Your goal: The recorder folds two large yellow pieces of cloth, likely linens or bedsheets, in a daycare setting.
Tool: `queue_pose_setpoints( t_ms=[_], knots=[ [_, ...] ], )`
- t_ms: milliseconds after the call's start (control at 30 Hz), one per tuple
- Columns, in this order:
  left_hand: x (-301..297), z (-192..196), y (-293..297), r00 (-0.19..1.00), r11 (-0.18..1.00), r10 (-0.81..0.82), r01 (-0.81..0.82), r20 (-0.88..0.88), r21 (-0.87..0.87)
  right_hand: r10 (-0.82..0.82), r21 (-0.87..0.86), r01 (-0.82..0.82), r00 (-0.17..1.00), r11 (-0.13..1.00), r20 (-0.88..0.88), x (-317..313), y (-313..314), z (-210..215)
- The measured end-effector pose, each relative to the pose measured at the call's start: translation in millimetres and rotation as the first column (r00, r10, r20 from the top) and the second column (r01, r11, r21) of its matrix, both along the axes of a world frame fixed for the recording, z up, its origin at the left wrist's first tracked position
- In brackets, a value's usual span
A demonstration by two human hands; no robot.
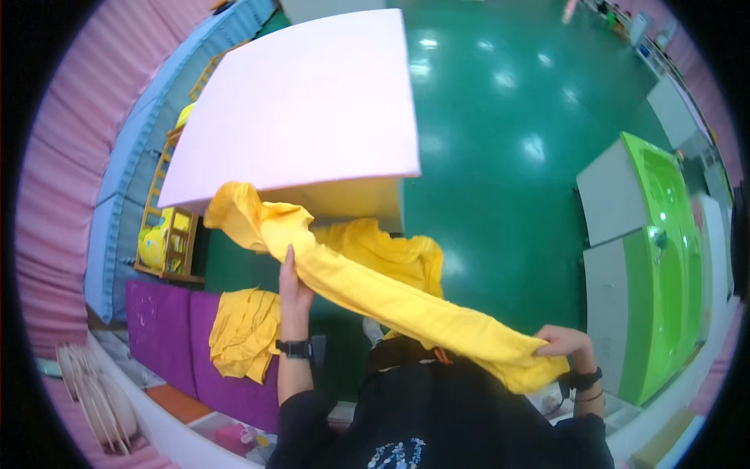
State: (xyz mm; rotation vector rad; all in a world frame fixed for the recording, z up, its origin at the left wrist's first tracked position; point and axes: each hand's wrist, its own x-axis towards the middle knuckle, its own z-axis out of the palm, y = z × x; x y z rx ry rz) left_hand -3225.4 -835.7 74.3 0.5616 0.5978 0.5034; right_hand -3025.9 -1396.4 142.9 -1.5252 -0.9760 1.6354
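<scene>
A long yellow cloth garment (406, 301) stretches slantwise in front of my body, from the table edge on the left down to my right side. My left hand (292, 288) grips its upper part, where the far end bunches up against the table's near edge. At the lower end, my right hand (562, 342) pinches the edge of the cloth. More yellow cloth (383, 248) hangs behind the stretched length; whether it is the same piece I cannot tell. A pleated yellow cloth (244, 332) lies on the purple padded bench (162, 324) at my left.
A white-topped table (305, 102) stands ahead of me over a green floor (500, 180). Bright green sink units (664, 258) line the right side. On the left are a wooden rack (168, 227) with yellow items, blue fabric covers (129, 211) and a pink curtain (66, 172).
</scene>
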Motion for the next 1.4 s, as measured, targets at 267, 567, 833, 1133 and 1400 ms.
queue_pose_setpoints(
  t_ms=[267,567,833,1133,1400],
  knots=[
    [98,135,-186,0.752,0.462,-0.588,0.615,-0.298,0.639,-0.242,0.044,0.24,0.919,0.97,0.31,37,-1,-16],
    [217,161,-279,0.845,0.313,-0.461,0.44,-0.27,0.842,-0.481,0.514,0.498,0.859,0.699,-0.178,63,76,40],
    [298,124,-175,0.45,0.04,-0.799,0.701,-0.398,0.712,-0.849,0.503,0.699,0.504,0.509,0.159,121,112,57],
    [377,40,-95,0.506,0.294,-0.694,0.849,-0.513,0.439,-0.384,0.259,0.543,0.128,0.798,0.915,216,75,136],
    [472,-20,-164,0.177,-0.126,-0.783,0.893,-0.596,0.431,-0.945,0.657,0.681,-0.262,-0.324,-0.195,282,1,142]
  ],
)
